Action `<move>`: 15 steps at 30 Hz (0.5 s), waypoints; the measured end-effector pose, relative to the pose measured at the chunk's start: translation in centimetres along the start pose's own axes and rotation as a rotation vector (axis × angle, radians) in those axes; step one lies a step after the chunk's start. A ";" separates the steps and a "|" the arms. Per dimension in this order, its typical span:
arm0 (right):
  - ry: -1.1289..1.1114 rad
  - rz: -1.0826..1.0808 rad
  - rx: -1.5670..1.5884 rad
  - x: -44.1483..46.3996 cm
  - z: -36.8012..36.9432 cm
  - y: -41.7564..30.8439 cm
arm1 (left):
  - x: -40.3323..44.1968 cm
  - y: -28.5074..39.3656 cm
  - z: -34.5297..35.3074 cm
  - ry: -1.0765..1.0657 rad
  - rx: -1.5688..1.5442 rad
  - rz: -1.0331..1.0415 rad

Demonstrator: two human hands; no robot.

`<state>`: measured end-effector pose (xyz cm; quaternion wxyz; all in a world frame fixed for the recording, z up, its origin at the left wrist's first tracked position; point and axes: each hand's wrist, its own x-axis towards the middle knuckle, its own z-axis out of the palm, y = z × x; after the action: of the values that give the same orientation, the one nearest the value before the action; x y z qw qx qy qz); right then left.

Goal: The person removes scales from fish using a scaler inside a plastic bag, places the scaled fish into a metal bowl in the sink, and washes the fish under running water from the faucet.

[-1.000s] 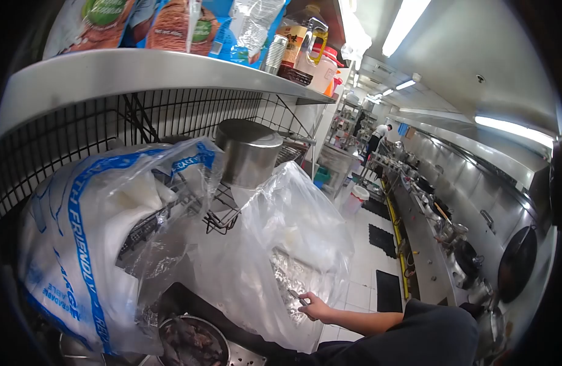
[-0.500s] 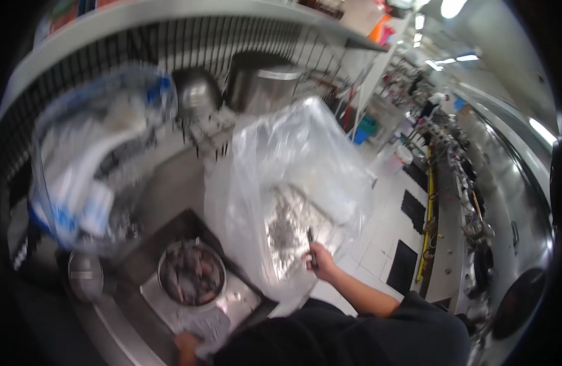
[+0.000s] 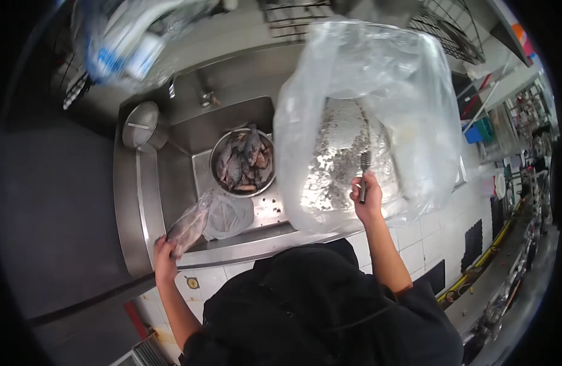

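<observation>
My left hand (image 3: pixel 165 259) grips one end of a fish (image 3: pixel 188 227) at the sink's front left edge; the fish points up and right, beside a crumpled clear bag (image 3: pixel 227 215). Several dark fish (image 3: pixel 233 168) lie in a round metal bowl (image 3: pixel 215 177) in the sink. On the right, my right hand (image 3: pixel 367 198) is closed around the handle of a scaler (image 3: pixel 364 161), its toothed head pointing up. It is held over a metal surface strewn with fish scales (image 3: pixel 342 168), inside a large clear plastic bag (image 3: pixel 424 122).
A steel sink (image 3: pixel 171 165) has a small metal pot (image 3: pixel 142 124) on its left ledge and a tap (image 3: pixel 209 99) at the back. Another plastic bag (image 3: pixel 113 58) is at the upper left. Floor mats and a cooking line run along the far right.
The view has tilted down over the sink. My left hand has come into view and now has the fish in its grip. My right hand still holds the scaler over the scales.
</observation>
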<state>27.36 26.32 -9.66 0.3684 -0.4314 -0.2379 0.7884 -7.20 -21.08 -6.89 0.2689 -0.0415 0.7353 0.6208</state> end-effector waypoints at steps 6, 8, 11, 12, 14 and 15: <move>-0.118 0.114 -0.144 1.6 -0.2 -4.4 | -9.3 7.6 12.1 -0.279 -0.345 0.260; -0.144 0.129 -0.176 2.5 -1.4 -5.5 | -10.6 9.6 17.0 -0.448 -0.424 0.325; -0.167 0.152 -0.218 3.3 -3.2 -7.1 | -12.0 11.3 25.6 -0.570 -0.369 0.322; -0.164 0.158 -0.240 3.6 -4.0 -7.5 | -12.4 11.5 28.9 -0.660 -0.354 0.250; -0.182 0.179 -0.260 4.2 -5.7 -8.5 | -11.7 10.9 35.3 -0.859 -0.365 0.037; -0.184 0.175 -0.256 4.4 -6.5 -9.0 | -10.5 9.4 38.2 -0.964 -0.392 -0.107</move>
<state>34.73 35.65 -8.96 0.2171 -0.4201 -0.3305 0.8168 11.16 13.93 2.92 0.5954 0.1619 0.3947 0.6808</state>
